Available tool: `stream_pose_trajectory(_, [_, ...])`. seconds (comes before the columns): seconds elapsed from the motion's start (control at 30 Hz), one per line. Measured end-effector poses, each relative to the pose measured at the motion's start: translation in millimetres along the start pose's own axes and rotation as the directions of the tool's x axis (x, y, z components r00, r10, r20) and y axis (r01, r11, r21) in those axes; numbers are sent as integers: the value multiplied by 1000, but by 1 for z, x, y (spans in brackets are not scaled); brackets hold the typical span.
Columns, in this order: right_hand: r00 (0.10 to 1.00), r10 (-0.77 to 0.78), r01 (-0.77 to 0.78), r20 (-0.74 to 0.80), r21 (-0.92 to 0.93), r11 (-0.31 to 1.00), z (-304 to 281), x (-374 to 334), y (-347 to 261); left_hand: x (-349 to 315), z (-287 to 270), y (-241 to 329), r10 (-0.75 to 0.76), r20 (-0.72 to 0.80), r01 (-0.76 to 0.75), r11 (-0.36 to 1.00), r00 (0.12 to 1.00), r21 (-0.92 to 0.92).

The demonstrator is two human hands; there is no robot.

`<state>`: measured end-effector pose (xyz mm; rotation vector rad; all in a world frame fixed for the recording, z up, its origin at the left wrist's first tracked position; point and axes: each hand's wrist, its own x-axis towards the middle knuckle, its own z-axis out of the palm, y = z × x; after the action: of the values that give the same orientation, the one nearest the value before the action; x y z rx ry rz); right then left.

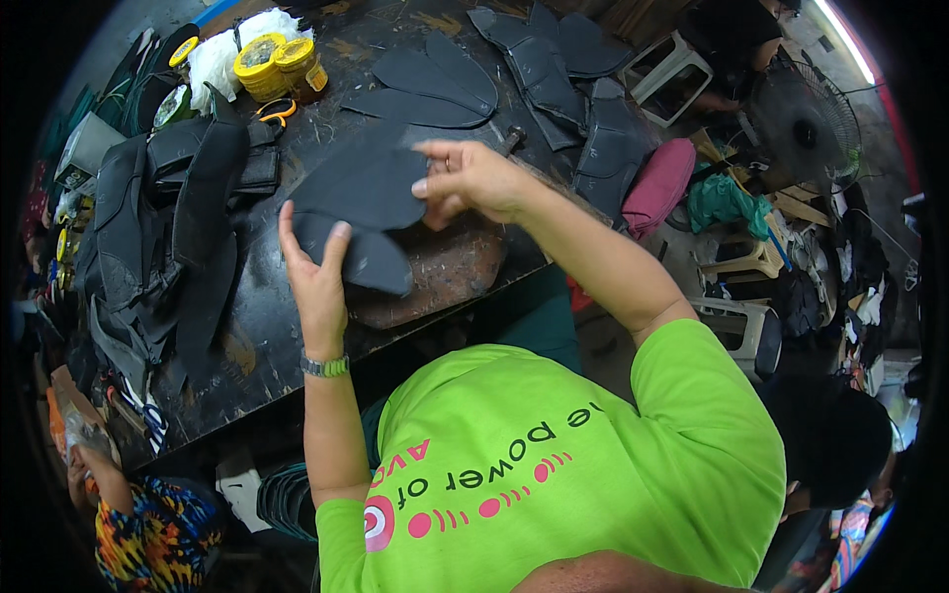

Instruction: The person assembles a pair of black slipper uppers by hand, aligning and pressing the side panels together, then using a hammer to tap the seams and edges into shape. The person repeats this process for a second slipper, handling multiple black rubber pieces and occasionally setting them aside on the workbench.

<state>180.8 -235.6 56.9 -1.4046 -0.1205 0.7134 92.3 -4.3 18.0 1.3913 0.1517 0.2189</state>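
A black, leaf-shaped sewn panel (361, 193), matt and flexible-looking, is held up over the near part of the table, with a lower flap hanging toward me. My left hand (318, 292) grips its left edge, thumb on top and index finger along the side. The other left fingers are hidden. At the right edge, my right hand (474, 183) pinches the panel between thumb and fingers. Beneath lies a worn brown board (445, 277) at the table's front edge. Several similar black panels (435, 84) lie flat just beyond.
More black panels (554, 79) are spread at the far right, and others heap up (203, 198) on the left of the dark table (257, 326). Orange-handled scissors (278, 112) lie near yellow-lidded jars (262, 67). A fan (806, 128) and stools (672, 79) stand to the right. Another person (148, 524) is at lower left.
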Motion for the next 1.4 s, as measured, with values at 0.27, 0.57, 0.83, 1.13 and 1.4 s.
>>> stream_pose_trajectory(0.27, [472, -700, -513, -535, -813, 276, -163, 40, -54, -6, -3, 2, 281, 195, -339, 702, 940, 627])
stream_pose_trajectory(0.57, [537, -530, -592, -657, -740, 318, -187, 56, -39, 3, -11, 5, 172, 148, -217, 524, 974, 824])
stream_pose_trajectory(0.83, [531, -731, -25, -427, -871, 491, -196, 66, -35, -4, -14, -15, 354, 145, -277, 355, 924, 893])
stream_pose_trajectory(1.13, [588, -808, 629, -19, -617, 472, -67, -17, -74, -28, 12, 26, 653, 211, -554, 376, 727, 743])
stream_pose_trajectory(1.4, [489, -517, 804, 703, -593, -46, 54, -78, -21, -76, 25, 97, 344, 530, -620, 258, 775, 741])
